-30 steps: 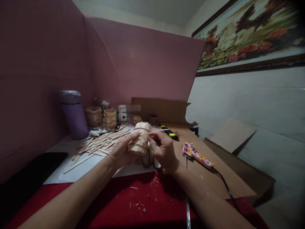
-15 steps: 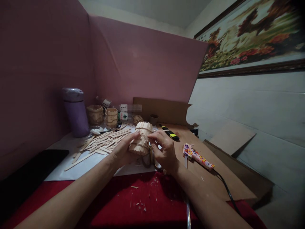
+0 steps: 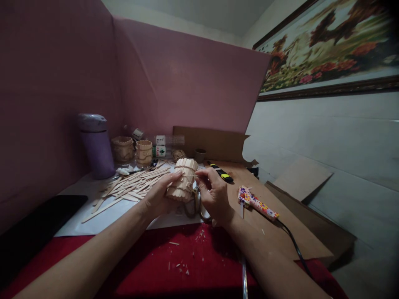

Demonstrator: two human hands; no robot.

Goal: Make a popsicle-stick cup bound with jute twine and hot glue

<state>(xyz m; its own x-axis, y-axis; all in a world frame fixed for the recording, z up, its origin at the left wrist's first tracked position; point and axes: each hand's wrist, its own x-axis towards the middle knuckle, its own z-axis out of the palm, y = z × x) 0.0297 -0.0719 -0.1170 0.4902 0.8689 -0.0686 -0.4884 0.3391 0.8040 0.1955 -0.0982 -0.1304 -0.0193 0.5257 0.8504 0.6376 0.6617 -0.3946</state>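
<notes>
My left hand [image 3: 157, 198] is wrapped round a small barrel [image 3: 183, 179] made of wooden craft sticks, holding it tilted above the white sheet. Thin twine runs around the barrel's middle. My right hand [image 3: 213, 195] is closed in a pinch against the barrel's right side, where the twine sits. What the fingertips pinch is too small to make out. Under my right hand lie scissors [image 3: 195, 207] with dark loops.
Loose craft sticks [image 3: 131, 187] lie spread on a white sheet [image 3: 93, 207]. Two finished stick barrels [image 3: 123, 148], a purple flask [image 3: 95, 145], a twine ball [image 3: 178, 155] and small boxes stand behind. A patterned glue gun [image 3: 255, 202] and yellow-black cutter [image 3: 220, 172] rest on brown cardboard [image 3: 280, 224].
My right hand drew in from a short stretch of twine to the barrel's side. The barrel and left hand barely moved.
</notes>
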